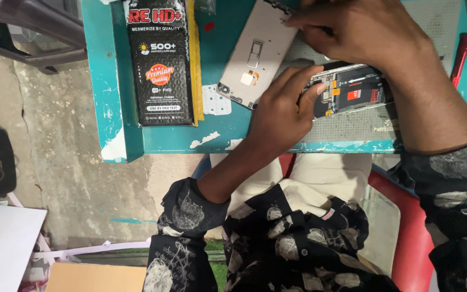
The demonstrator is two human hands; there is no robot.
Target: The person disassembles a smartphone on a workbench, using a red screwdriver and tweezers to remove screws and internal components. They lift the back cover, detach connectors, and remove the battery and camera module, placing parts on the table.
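Observation:
An opened phone (352, 92) with its dark insides showing lies on a grey mat (352, 127) on the teal table (163, 138). My left hand (285, 108) rests on the phone's left end, thumb and fingers pressing it down. My right hand (363, 30) hovers over the phone's upper edge with fingers pinched together; whether it holds a small tool is hidden. A detached beige back cover (258, 54) lies tilted just left of my hands.
A black boxed phone display (160, 59) lies on the table's left side. A small white adhesive sheet (214, 100) sits beside the cover. Red-handled tools (460, 54) lie at the right edge. I sit on a red chair (406, 238); concrete floor lies to the left.

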